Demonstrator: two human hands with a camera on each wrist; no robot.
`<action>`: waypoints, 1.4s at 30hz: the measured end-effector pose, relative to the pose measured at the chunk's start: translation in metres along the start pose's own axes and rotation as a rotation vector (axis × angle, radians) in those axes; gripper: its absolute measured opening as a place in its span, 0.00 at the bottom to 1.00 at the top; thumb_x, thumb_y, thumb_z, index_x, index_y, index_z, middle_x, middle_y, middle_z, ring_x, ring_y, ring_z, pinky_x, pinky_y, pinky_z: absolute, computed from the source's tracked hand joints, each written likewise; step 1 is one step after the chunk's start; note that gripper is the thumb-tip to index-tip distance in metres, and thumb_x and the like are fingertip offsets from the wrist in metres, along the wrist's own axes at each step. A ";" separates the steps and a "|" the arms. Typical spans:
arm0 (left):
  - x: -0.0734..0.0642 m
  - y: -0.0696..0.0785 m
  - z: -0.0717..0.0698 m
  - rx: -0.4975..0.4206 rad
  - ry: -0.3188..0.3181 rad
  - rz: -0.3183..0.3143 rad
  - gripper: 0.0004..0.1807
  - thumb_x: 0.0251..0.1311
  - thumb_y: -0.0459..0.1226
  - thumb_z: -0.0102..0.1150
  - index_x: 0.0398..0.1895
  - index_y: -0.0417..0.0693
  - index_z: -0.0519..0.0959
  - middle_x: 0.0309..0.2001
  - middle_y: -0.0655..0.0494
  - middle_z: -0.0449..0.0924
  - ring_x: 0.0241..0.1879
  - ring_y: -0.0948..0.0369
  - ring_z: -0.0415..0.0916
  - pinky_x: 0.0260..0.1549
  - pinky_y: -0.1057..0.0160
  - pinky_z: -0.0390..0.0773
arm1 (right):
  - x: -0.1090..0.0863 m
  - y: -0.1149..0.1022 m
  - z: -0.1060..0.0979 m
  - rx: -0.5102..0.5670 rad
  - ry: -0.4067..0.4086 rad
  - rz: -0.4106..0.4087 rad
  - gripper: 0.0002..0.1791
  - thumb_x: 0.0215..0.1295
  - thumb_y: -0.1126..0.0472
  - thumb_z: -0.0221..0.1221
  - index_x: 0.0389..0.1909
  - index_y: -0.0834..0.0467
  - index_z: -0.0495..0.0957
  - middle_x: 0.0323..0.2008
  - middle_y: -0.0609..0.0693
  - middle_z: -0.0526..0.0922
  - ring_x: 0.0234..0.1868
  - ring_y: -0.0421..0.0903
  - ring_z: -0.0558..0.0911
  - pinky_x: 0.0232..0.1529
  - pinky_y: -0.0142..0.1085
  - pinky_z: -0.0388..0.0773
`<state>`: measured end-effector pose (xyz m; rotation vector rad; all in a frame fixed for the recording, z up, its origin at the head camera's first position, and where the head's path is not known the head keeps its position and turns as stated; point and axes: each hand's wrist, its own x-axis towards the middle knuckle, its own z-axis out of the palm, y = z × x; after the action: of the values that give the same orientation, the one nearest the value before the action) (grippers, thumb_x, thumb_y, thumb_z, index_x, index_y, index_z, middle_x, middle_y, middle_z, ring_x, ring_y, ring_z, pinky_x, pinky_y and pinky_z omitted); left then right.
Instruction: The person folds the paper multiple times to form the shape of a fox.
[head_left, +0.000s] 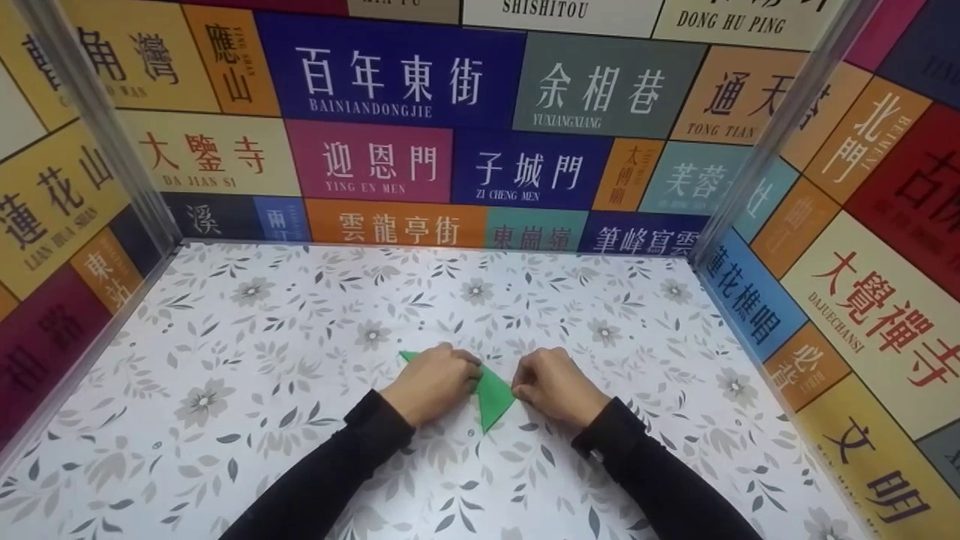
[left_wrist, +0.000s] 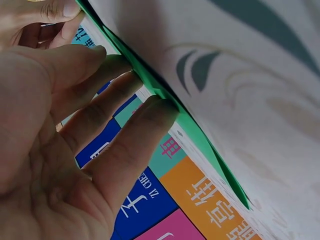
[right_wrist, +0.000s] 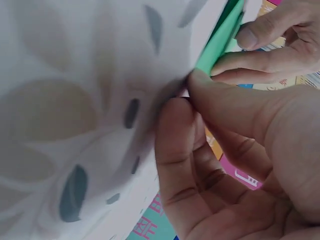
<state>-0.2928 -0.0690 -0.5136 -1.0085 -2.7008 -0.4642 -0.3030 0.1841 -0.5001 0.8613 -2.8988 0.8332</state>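
A folded sheet of green paper lies on the patterned tabletop, with one pointed flap toward the person and another tip showing beyond the left hand. My left hand rests over its middle and hides part of it. In the left wrist view, slightly bent fingertips press on the green paper, whose layers stand a little apart at one end. At the paper's right corner, my right hand pinches the edge between thumb and index finger. The right wrist view shows this thumb against the end of the green paper.
The white tabletop carries a grey flower and leaf print. Upright panels with colourful Chinese place-name signs stand at the back, left and right, with clear strips at the corners.
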 end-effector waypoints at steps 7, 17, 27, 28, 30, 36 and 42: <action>0.000 0.002 -0.002 0.002 -0.019 -0.023 0.08 0.77 0.35 0.71 0.49 0.50 0.97 0.57 0.50 0.98 0.49 0.44 0.92 0.51 0.48 0.92 | 0.007 -0.010 -0.003 0.017 0.048 0.047 0.05 0.66 0.70 0.78 0.35 0.57 0.96 0.32 0.46 0.96 0.36 0.41 0.89 0.45 0.40 0.89; 0.000 0.001 -0.002 0.016 0.017 0.013 0.08 0.76 0.33 0.71 0.48 0.49 0.98 0.55 0.50 0.98 0.49 0.46 0.94 0.51 0.49 0.92 | 0.016 -0.025 0.001 -0.007 0.091 0.041 0.05 0.68 0.71 0.77 0.41 0.60 0.97 0.37 0.52 0.96 0.40 0.47 0.92 0.48 0.44 0.92; -0.001 -0.004 -0.001 -0.021 0.008 0.018 0.08 0.76 0.35 0.74 0.50 0.49 0.97 0.56 0.48 0.98 0.51 0.44 0.93 0.55 0.46 0.93 | 0.018 -0.023 0.018 -0.027 0.079 -0.058 0.07 0.65 0.75 0.74 0.41 0.63 0.96 0.36 0.56 0.94 0.39 0.52 0.92 0.45 0.42 0.92; -0.002 -0.004 -0.001 -0.024 0.007 0.017 0.08 0.75 0.35 0.74 0.50 0.49 0.97 0.56 0.48 0.98 0.52 0.43 0.93 0.55 0.46 0.93 | 0.018 -0.022 0.019 -0.033 0.082 -0.070 0.08 0.65 0.75 0.74 0.41 0.63 0.96 0.36 0.56 0.94 0.39 0.53 0.92 0.44 0.43 0.92; -0.002 -0.004 -0.001 -0.028 0.011 0.014 0.08 0.75 0.35 0.74 0.51 0.49 0.97 0.56 0.47 0.98 0.52 0.43 0.93 0.56 0.46 0.93 | 0.018 -0.021 0.021 -0.041 0.088 -0.091 0.08 0.64 0.76 0.74 0.40 0.63 0.97 0.35 0.56 0.94 0.39 0.54 0.93 0.43 0.43 0.93; -0.002 -0.004 -0.002 -0.039 0.014 0.012 0.08 0.75 0.35 0.74 0.51 0.49 0.98 0.56 0.47 0.98 0.52 0.43 0.94 0.57 0.45 0.93 | 0.017 -0.019 0.023 -0.046 0.103 -0.106 0.08 0.64 0.76 0.75 0.40 0.62 0.97 0.35 0.55 0.92 0.38 0.53 0.92 0.41 0.41 0.91; -0.001 -0.006 -0.003 -0.050 -0.001 -0.020 0.07 0.74 0.35 0.74 0.48 0.47 0.97 0.57 0.47 0.98 0.55 0.43 0.94 0.59 0.45 0.93 | 0.018 -0.019 0.023 -0.047 0.113 -0.115 0.08 0.62 0.76 0.77 0.38 0.61 0.98 0.34 0.54 0.92 0.38 0.53 0.91 0.41 0.41 0.92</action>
<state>-0.2956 -0.0750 -0.5126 -0.9950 -2.7150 -0.5378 -0.3048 0.1503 -0.5076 0.9343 -2.7313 0.7752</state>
